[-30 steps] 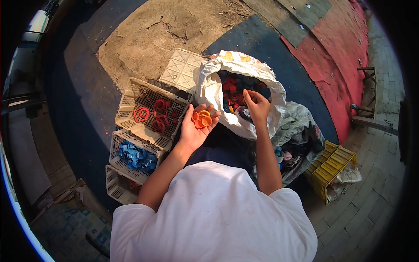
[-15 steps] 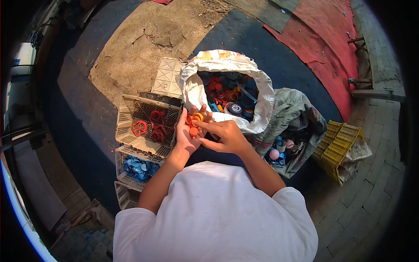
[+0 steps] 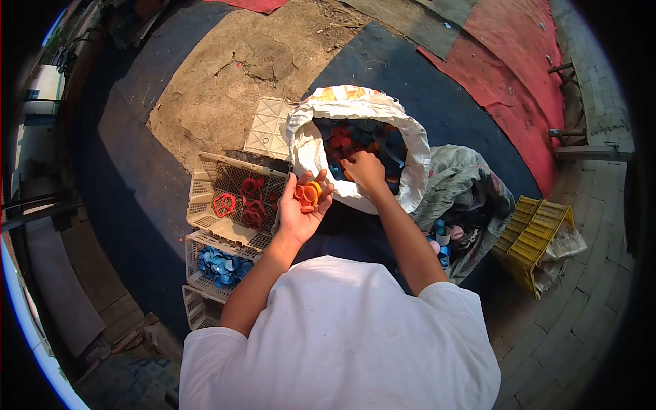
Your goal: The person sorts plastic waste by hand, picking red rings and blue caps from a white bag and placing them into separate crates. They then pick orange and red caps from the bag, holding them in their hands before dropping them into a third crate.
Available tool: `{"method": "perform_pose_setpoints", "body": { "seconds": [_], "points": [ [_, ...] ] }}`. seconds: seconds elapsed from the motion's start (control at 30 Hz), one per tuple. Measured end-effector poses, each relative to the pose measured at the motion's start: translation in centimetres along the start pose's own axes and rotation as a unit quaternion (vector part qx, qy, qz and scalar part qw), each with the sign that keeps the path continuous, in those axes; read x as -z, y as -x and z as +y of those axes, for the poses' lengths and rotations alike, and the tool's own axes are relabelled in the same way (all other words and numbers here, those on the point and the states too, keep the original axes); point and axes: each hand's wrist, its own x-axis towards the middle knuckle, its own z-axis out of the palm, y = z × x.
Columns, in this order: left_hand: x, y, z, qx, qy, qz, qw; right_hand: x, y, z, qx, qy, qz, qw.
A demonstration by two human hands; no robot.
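Note:
My left hand (image 3: 301, 217) is cupped, palm up, around several orange and red plastic caps (image 3: 309, 198), with a yellow-orange one among them. It is just outside the near left rim of a white woven sack (image 3: 414, 140). My right hand (image 3: 367, 172) reaches over that rim into the sack, its fingers bent down and closed among loose caps. What those fingertips hold, if anything, is hidden. Inside the sack lie red caps (image 3: 339, 140), with blue and dark ones beside them.
At left, a beige crate (image 3: 202, 198) contains red rings and caps; another crate holds blue pieces (image 3: 222, 265). A grey-green sack (image 3: 447, 174) with mixed plastic items stands right of the white one. Farther right is a yellow crate (image 3: 526, 236).
My right hand has left the caps in my left palm and moved forward into the white sack. My left hand still cradles the orange caps. The view has shifted slightly.

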Motion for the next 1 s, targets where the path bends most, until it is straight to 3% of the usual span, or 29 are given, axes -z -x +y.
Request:
{"method": "perform_pose_setpoints", "body": {
  "seconds": [0.27,0.57,0.77,1.0],
  "points": [
    [-0.1,0.5,-0.1,-0.013,-0.027,0.018,0.999,-0.9,-1.6,-1.7,0.006,0.085,-0.008,0.996],
    [0.1,0.3,-0.3,-0.015,-0.024,0.025,0.999,-0.7,-1.0,-1.2,0.022,0.075,0.025,0.997],
    [0.0,-0.1,-0.6,-0.019,0.001,0.029,0.999,1.8,0.3,-0.5,0.008,-0.044,0.095,0.994],
    [-0.9,-0.6,-0.1,-0.048,-0.003,0.040,0.998,6.6,4.0,0.3,0.080,-0.304,0.079,0.946]
  ]
}}
